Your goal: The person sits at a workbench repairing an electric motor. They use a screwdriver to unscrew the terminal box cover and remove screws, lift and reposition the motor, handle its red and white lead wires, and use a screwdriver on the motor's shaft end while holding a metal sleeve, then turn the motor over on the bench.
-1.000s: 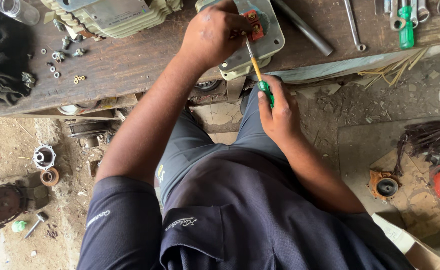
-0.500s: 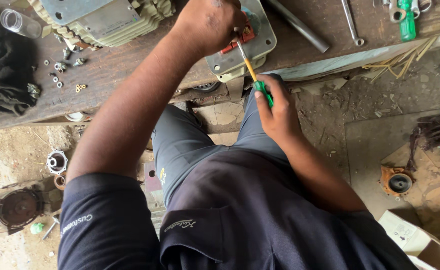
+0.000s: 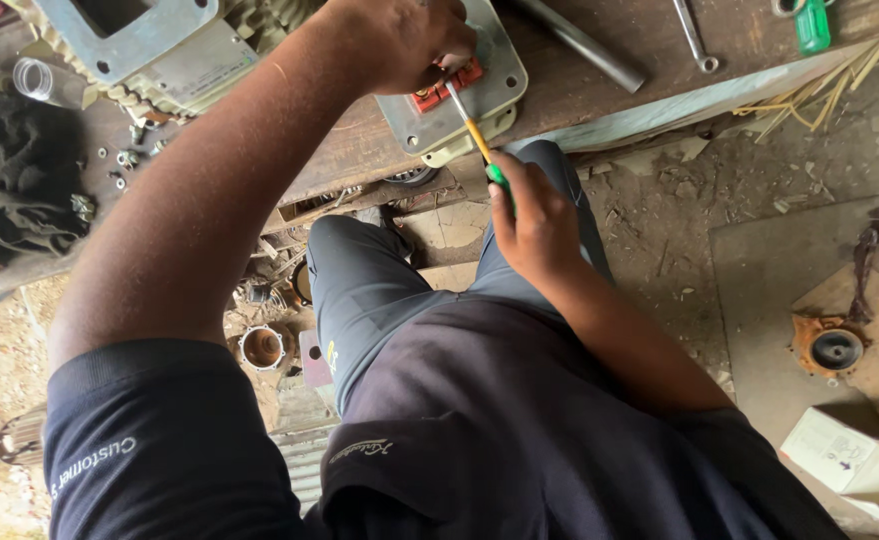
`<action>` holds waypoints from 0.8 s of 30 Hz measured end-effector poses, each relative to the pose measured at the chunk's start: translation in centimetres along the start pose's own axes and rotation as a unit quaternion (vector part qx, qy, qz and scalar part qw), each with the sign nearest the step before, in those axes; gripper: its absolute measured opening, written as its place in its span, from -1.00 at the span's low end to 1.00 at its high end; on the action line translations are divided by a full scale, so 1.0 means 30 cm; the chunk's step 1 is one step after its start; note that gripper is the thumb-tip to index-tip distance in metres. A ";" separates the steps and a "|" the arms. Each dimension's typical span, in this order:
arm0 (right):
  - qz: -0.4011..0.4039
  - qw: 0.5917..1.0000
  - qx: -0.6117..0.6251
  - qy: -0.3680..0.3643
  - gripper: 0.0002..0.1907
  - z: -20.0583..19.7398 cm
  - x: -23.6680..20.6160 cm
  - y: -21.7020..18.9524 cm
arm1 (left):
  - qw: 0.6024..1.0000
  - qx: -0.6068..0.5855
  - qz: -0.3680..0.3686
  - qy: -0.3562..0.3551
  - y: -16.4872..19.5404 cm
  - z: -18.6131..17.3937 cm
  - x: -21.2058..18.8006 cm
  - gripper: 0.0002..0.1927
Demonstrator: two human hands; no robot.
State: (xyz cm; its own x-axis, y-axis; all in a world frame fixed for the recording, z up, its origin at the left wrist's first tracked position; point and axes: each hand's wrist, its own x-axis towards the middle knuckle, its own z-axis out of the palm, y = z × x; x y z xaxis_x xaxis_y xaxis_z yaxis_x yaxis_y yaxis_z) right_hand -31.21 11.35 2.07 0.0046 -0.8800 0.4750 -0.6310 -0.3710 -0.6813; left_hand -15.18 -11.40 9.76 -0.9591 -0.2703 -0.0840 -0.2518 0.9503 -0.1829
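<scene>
My right hand (image 3: 534, 222) grips the green handle of a screwdriver (image 3: 475, 133) whose yellow shaft points up into a red terminal block (image 3: 445, 88). The block sits inside a grey metal terminal box (image 3: 492, 62) at the edge of a wooden workbench (image 3: 359, 165). My left hand (image 3: 407, 38) rests on top of that box, its fingertips pinched at the red block beside the screwdriver tip; what they pinch is hidden. A large ribbed motor housing (image 3: 149, 45) lies on the bench to the left of the box.
A steel rod (image 3: 584, 45), a spanner (image 3: 692, 35) and a green-handled tool (image 3: 812, 24) lie on the bench at right. Black cloth (image 3: 19, 190), loose nuts (image 3: 124, 165) and a clear cup (image 3: 44, 80) sit at left. Motor parts (image 3: 262, 346) and a cardboard box (image 3: 844, 455) litter the floor.
The camera has tilted down and nearer, so the bench slid towards the top of the view. Both hands stay at the terminal box, the screwdriver still on the red block.
</scene>
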 end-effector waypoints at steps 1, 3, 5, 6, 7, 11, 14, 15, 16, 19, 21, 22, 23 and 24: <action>0.010 1.000 -0.020 -0.004 -0.65 0.003 -0.004 -0.001 | 1.000 -0.001 0.001 -0.001 0.001 -0.002 0.003 -0.70; -0.005 0.999 -0.047 -0.003 -0.62 0.007 -0.011 0.000 | 1.000 -0.008 -0.012 -0.014 0.004 -0.001 0.009 -0.69; -0.010 0.999 -0.052 0.000 -0.62 0.009 -0.017 0.005 | 1.000 -0.014 -0.016 -0.021 0.006 0.003 0.011 -0.70; -0.009 0.999 -0.045 0.004 -0.63 0.008 -0.018 0.011 | 1.000 -0.015 -0.013 -0.021 0.006 0.005 0.012 -0.71; -0.009 0.999 -0.037 0.007 -0.65 0.007 -0.019 0.018 | 1.000 -0.017 -0.011 -0.021 0.005 0.007 0.012 -0.73; 0.108 0.968 0.227 -0.013 -0.68 0.001 -0.017 0.045 | 1.000 -0.009 -0.012 -0.018 0.001 0.007 0.014 -0.69; 0.226 0.926 0.300 -0.045 -0.66 0.004 -0.016 0.044 | 1.000 0.008 -0.010 -0.010 0.005 -0.004 0.016 -0.69; 0.168 0.953 0.251 -0.028 -0.68 0.005 -0.016 0.040 | 1.000 0.021 -0.010 -0.006 0.009 -0.009 0.015 -0.70; 0.108 0.974 0.200 -0.012 -0.70 0.006 -0.016 0.035 | 0.999 0.034 -0.011 -0.001 0.013 -0.014 0.014 -0.70; 0.013 1.000 0.024 0.008 -0.66 0.005 -0.011 0.021 | 0.996 0.083 -0.018 -0.002 0.025 -0.030 0.015 -0.64; 0.017 0.999 0.030 -0.002 -0.65 -0.001 -0.005 0.020 | 0.999 0.043 -0.029 -0.012 0.027 -0.037 0.022 -0.66; 0.020 0.999 0.033 -0.007 -0.65 -0.003 -0.003 0.021 | 0.999 0.022 -0.035 -0.018 0.030 -0.039 0.026 -0.66; 0.021 0.999 0.040 -0.007 -0.65 -0.005 0.000 0.022 | 0.998 0.016 -0.044 -0.031 0.033 -0.039 0.030 -0.66; 0.021 0.999 0.047 -0.005 -0.66 -0.005 0.003 0.025 | 0.998 0.011 -0.053 -0.045 0.036 -0.038 0.035 -0.66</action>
State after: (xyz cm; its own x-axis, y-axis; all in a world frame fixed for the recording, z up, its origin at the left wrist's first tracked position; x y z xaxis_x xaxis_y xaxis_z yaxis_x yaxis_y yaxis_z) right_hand -31.79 11.03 1.67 -0.0128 -0.8979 0.4400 -0.5544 -0.3599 -0.7504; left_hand -16.61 -10.48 10.59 -0.9119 -0.3819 -0.1506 -0.3466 0.9128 -0.2160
